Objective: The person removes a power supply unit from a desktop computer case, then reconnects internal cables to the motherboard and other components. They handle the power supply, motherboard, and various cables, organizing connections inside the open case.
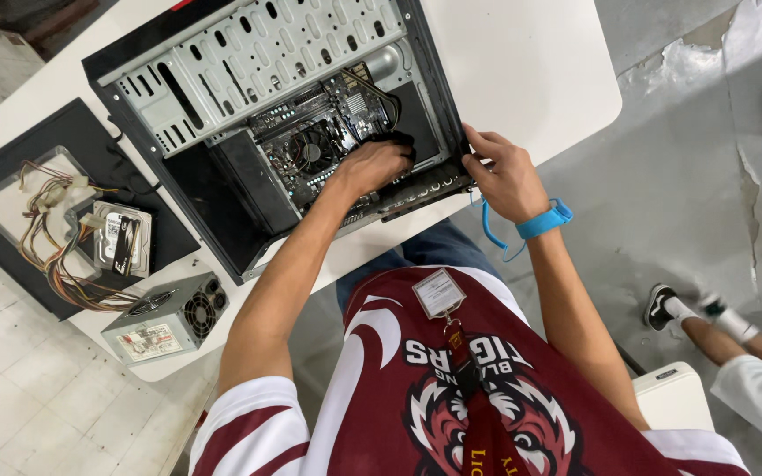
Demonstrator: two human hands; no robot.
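An open black computer case (183,176) lies on its side on a white table (522,62), showing a motherboard with a round cooler fan (310,152) and a perforated metal drive cage (249,53). My left hand (370,166) reaches into the case, fingers closed on a black part (401,138) beside the motherboard; what that part is cannot be told. My right hand (506,176) grips the case's rear edge (451,106). A blue wrist strap (544,220) with a coiled cord sits on my right wrist.
At the left lies the black side panel (2,176) with a hard drive (121,238) on it. A grey power supply (169,317) and its bundle of coloured cables (50,256) lie at the table's near edge. Another person's leg and shoe (668,308) are at the right.
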